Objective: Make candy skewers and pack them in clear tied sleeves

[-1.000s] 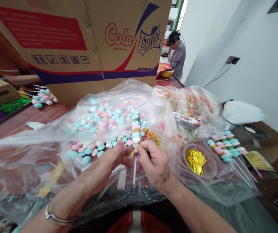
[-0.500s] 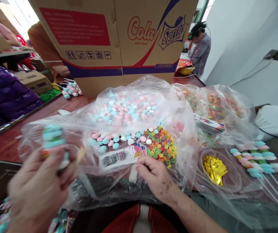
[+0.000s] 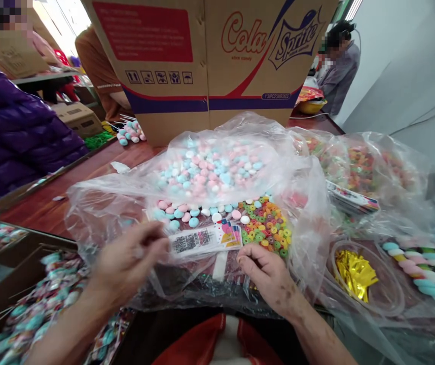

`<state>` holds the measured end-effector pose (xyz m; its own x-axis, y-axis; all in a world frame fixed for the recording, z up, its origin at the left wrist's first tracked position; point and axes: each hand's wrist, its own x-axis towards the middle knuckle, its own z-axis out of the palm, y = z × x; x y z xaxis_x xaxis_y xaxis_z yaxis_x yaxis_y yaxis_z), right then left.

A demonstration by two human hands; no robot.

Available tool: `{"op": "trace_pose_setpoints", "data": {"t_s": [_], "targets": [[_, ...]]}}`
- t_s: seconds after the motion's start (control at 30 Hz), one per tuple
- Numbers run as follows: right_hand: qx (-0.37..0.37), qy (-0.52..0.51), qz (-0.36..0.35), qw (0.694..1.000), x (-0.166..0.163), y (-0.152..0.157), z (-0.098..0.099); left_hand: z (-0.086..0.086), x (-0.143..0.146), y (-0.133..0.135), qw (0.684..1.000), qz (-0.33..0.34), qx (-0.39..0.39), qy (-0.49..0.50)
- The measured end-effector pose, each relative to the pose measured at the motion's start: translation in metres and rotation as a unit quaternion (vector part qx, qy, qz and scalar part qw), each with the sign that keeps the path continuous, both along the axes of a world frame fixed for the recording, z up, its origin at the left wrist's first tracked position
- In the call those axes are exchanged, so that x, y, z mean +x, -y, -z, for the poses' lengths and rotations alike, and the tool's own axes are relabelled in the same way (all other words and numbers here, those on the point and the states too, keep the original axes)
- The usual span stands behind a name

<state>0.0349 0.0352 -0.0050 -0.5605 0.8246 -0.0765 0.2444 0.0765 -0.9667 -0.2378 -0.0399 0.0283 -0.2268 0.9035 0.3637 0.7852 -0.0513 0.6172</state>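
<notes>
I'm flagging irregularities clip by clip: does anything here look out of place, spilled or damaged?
Two minor oddities: a crumpled white scrap and a smaller pale bit lie loose on the left part of the table, like stray litter. The printed packets are unevenly fanned at one end; nothing looks clearly spilled or damaged.

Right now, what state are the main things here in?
Left hand: half-open
Right hand: curled, contents unclear
Printed strips: flat, overlapping, fanned at one end
Ring candies: loose, heaped
Clear plastic: crumpled, spread out
Pastel candies: loose, partly under the plastic
Clear tub: open
Gold strips: bunched inside the tub
Right-side candy sticks: lying side by side
Large carton: upright, top out of frame
Lower-left box: open, filled with more candy sticks
</notes>
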Motion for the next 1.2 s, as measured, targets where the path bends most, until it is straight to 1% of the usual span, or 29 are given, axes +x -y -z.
{"op": "trace_pose_setpoints", "data": {"t_s": [0.03, 0.1, 0.17, 0.23, 0.3, 0.5, 0.63, 0.67, 0.73, 0.8, 0.83, 0.87, 0.9, 0.97, 1.0, 1.07, 1.13, 1.2], "targets": [[0.0, 0.007, -0.008, 1.0, 0.0, 0.002, -0.001, 0.008, 0.011, -0.016, 0.996, 0.049, -0.022, -0.069], [0.004, 0.022, -0.018, 1.0, 0.002, 0.004, -0.002, 0.022, 0.03, -0.045, 0.981, 0.091, -0.031, -0.168], [0.008, 0.031, -0.019, 0.999, 0.006, 0.006, 0.0, 0.032, 0.042, -0.066, 0.967, 0.104, -0.052, -0.225], [0.012, 0.035, -0.015, 0.999, 0.009, 0.008, 0.002, 0.038, 0.046, -0.077, 0.96, 0.108, -0.058, -0.251], [0.013, 0.037, -0.012, 0.999, 0.011, 0.009, 0.004, 0.041, 0.046, -0.081, 0.959, 0.115, -0.048, -0.255], [0.026, 0.034, -0.016, 0.999, 0.007, 0.01, 0.004, 0.044, 0.039, -0.079, 0.955, 0.153, -0.01, -0.253], [0.048, 0.026, -0.025, 0.998, 0.007, 0.008, 0.006, 0.04, 0.037, -0.08, 0.954, 0.155, 0.029, -0.253], [0.071, 0.023, -0.012, 0.997, 0.007, 0.007, 0.006, 0.037, 0.038, -0.081, 0.955, 0.156, 0.041, -0.251], [0.156, 0.027, 0.051, 0.986, 0.007, 0.003, 0.007, 0.028, 0.042, -0.081, 0.955, 0.168, 0.069, -0.236], [0.274, 0.039, 0.124, 0.953, 0.004, -0.004, 0.005, 0.017, 0.049, -0.079, 0.953, 0.204, 0.089, -0.205], [0.325, 0.046, 0.141, 0.934, 0.003, -0.008, 0.003, 0.011, 0.053, -0.078, 0.952, 0.227, 0.09, -0.186], [0.365, 0.052, 0.138, 0.919, 0.001, -0.012, 0.001, 0.006, 0.058, -0.076, 0.95, 0.25, 0.084, -0.165], [0.391, 0.054, 0.121, 0.911, -0.001, -0.016, -0.002, 0.002, 0.063, -0.075, 0.951, 0.266, 0.068, -0.143], [0.404, 0.051, 0.092, 0.909, -0.004, -0.022, -0.006, -0.005, 0.073, -0.073, 0.956, 0.279, 0.002, -0.095], [0.396, 0.045, 0.091, 0.913, -0.004, -0.024, -0.007, -0.006, 0.076, -0.073, 0.957, 0.281, -0.037, -0.068], [0.353, 0.026, 0.108, 0.929, -0.002, -0.027, -0.008, -0.005, 0.082, -0.075, 0.953, 0.284, -0.107, -0.019], [0.294, 0.014, 0.113, 0.949, 0.003, -0.028, -0.006, -0.002, 0.084, -0.08, 0.944, 0.294, -0.149, 0.008], [0.255, 0.007, 0.098, 0.962, 0.008, -0.029, -0.005, 0.003, 0.083, -0.085, 0.934, 0.308, -0.181, 0.015]]}}
